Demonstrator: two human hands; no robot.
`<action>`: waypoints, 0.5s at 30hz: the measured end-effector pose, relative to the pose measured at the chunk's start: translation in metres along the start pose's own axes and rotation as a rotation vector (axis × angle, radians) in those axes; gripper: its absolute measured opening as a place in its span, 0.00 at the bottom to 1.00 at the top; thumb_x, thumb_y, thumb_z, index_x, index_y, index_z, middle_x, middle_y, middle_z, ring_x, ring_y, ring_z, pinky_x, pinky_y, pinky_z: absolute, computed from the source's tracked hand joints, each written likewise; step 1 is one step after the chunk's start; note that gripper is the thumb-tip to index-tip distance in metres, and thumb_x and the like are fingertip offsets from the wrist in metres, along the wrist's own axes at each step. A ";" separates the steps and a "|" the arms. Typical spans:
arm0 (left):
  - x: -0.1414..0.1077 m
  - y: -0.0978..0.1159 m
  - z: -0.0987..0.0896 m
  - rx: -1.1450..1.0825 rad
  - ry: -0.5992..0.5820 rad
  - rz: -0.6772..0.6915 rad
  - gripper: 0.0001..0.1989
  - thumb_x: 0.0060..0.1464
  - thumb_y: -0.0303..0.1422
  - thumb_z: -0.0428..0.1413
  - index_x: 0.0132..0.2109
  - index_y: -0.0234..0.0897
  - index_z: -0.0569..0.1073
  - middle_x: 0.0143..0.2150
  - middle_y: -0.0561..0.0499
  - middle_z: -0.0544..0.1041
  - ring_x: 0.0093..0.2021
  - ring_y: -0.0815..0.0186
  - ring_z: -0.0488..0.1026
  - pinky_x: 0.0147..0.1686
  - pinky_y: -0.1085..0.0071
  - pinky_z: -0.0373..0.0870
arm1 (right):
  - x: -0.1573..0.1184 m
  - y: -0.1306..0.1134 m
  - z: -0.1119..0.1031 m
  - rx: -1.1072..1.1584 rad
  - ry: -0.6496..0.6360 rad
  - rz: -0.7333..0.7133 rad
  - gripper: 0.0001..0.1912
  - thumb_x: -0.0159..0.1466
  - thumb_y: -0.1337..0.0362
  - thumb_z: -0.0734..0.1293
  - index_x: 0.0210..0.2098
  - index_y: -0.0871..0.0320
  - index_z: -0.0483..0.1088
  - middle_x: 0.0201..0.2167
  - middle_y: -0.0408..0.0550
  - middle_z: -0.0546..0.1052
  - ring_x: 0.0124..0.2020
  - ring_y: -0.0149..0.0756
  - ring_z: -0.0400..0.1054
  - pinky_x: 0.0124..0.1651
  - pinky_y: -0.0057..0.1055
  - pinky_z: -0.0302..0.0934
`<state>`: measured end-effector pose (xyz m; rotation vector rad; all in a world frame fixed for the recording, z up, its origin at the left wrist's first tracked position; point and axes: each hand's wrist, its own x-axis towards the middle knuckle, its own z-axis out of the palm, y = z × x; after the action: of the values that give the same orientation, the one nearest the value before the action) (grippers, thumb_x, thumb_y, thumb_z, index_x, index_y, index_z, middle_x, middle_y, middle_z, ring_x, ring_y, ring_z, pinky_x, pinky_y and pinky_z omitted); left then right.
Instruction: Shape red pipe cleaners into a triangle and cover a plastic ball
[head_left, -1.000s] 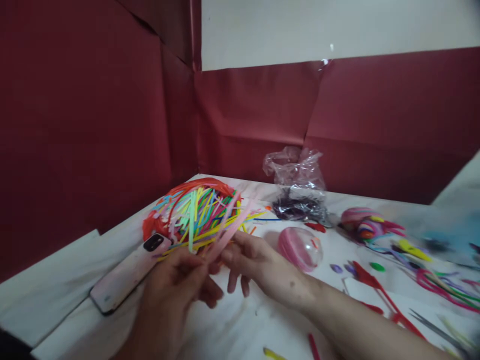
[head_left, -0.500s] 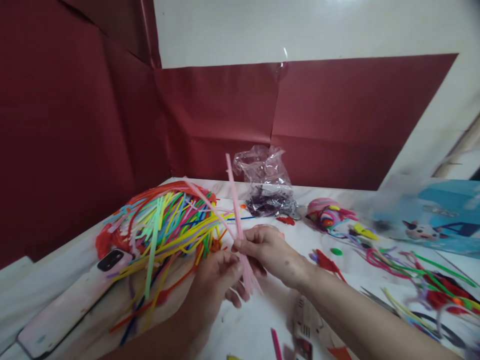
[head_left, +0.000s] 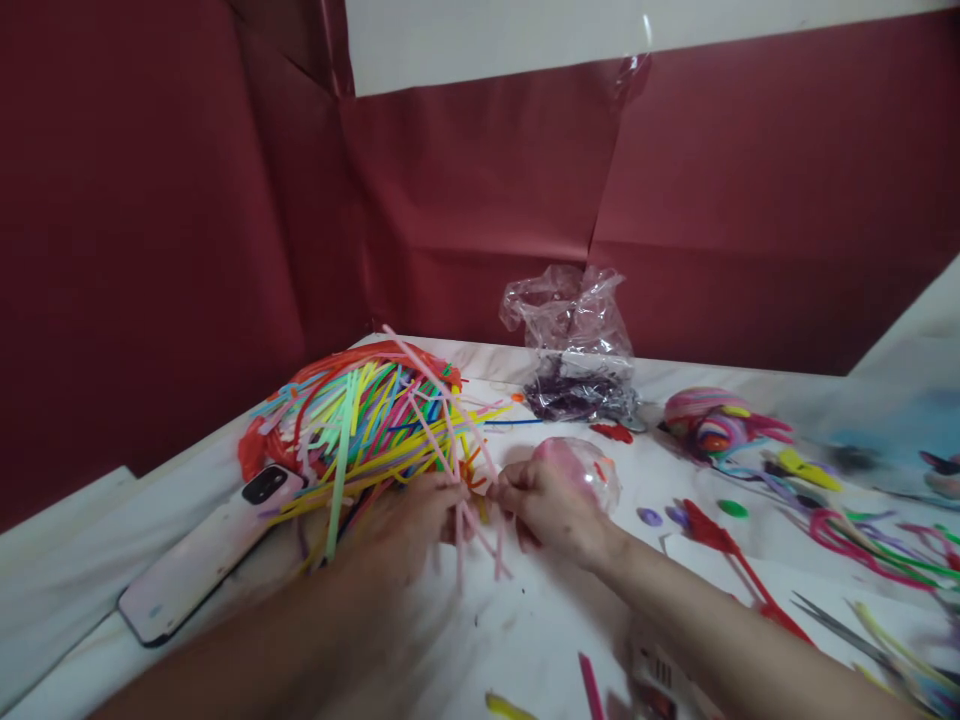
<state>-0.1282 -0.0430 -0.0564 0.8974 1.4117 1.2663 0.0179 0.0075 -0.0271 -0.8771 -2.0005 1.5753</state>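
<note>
Pink pipe cleaners (head_left: 431,375) stand and cross between my two hands at the middle of the view. My left hand (head_left: 427,510) is closed around some of them, its outline blurred. The fingers of my right hand (head_left: 529,500) pinch other pink strands just to the right, a small gap from my left hand. Several loose pink ends hang below the fingers. Behind my left hand lies a big pile of coloured pipe cleaners (head_left: 367,400). Just beyond my right hand sits a clear, round item with pink inside (head_left: 581,470).
A phone (head_left: 206,560) lies at the left. At the back stands a clear plastic bag (head_left: 577,340). Scissors (head_left: 840,625), a striped multicoloured ball (head_left: 705,415), red fuzzy pieces (head_left: 709,530) and loose strands are on the right. A white tool (head_left: 660,675) lies near the front.
The pink strands, held together before, are now spread between both hands. My left hand has closed on some of them. The view has turned left, and the round item shows more fully.
</note>
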 end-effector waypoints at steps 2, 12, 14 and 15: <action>0.008 0.004 -0.019 0.223 0.056 0.014 0.11 0.42 0.33 0.54 0.17 0.35 0.64 0.12 0.57 0.62 0.15 0.72 0.59 0.20 0.74 0.54 | -0.005 -0.005 -0.010 0.022 0.042 -0.021 0.16 0.55 0.58 0.64 0.18 0.62 0.60 0.11 0.45 0.62 0.11 0.27 0.55 0.12 0.16 0.45; -0.014 0.058 -0.068 1.012 0.417 0.242 0.11 0.44 0.40 0.53 0.23 0.38 0.69 0.25 0.50 0.69 0.34 0.58 0.66 0.33 0.67 0.55 | -0.073 -0.009 -0.111 0.196 0.276 -0.022 0.22 0.53 0.48 0.72 0.25 0.64 0.72 0.20 0.54 0.66 0.20 0.33 0.62 0.20 0.23 0.57; -0.014 0.063 -0.047 1.141 0.331 0.440 0.12 0.46 0.40 0.51 0.34 0.39 0.72 0.35 0.49 0.72 0.38 0.58 0.68 0.38 0.67 0.58 | -0.084 -0.007 -0.117 0.109 0.327 -0.018 0.23 0.50 0.46 0.74 0.23 0.63 0.72 0.20 0.54 0.66 0.19 0.33 0.61 0.19 0.23 0.57; -0.011 0.063 -0.032 1.108 0.194 0.512 0.15 0.46 0.40 0.52 0.41 0.39 0.71 0.40 0.48 0.72 0.41 0.58 0.68 0.40 0.67 0.60 | -0.089 -0.006 -0.118 0.030 0.411 -0.045 0.25 0.46 0.45 0.75 0.23 0.63 0.72 0.20 0.55 0.66 0.18 0.34 0.60 0.18 0.24 0.57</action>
<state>-0.1628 -0.0498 0.0062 2.0082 2.1619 0.8511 0.1600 0.0238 0.0123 -1.0390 -1.6884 1.2728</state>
